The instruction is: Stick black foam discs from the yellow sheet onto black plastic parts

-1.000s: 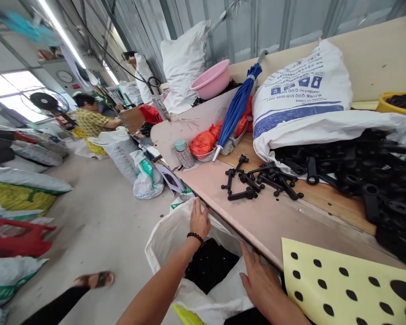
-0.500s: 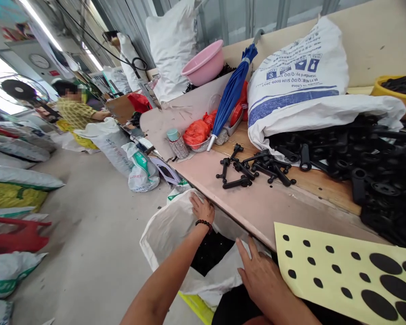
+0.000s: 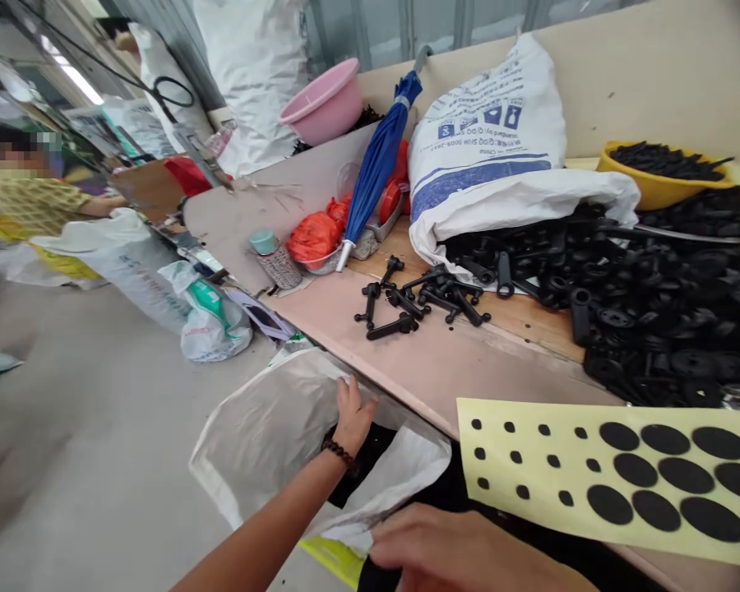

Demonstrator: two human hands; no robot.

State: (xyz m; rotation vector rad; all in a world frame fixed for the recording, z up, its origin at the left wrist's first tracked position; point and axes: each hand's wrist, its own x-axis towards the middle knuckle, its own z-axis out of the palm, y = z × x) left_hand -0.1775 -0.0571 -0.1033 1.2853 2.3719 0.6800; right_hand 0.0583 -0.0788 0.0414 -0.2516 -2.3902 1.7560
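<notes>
My left hand (image 3: 353, 415), with a dark bead bracelet on its wrist, reaches over the mouth of a white woven sack (image 3: 252, 427). Its fingers are spread and hold nothing. Dark contents (image 3: 370, 452) show inside the sack, too shadowed to make out. My right hand (image 3: 462, 547) is low in front, near the sack's close edge; it is blurred and its fingers are partly hidden. Beside it, a yellow sheet with black oval and small round stickers (image 3: 530, 485) lies over the table's front edge. Several black plastic handle-like parts (image 3: 395, 325) lie on the table (image 3: 321, 312).
A printed white sack (image 3: 487, 140) spills a heap of black parts (image 3: 666, 304). Behind are a yellow bowl (image 3: 617, 168), blue umbrella (image 3: 376, 164), pink basin (image 3: 324, 103) and patterned cup (image 3: 277, 261). More sacks (image 3: 213, 321) stand on the floor; a co-worker (image 3: 30, 189) sits far left.
The view has swung to the right. My right hand has drawn back from the sack's rim toward me, and its fingers are less visible. My left hand stays over the sack's mouth.
</notes>
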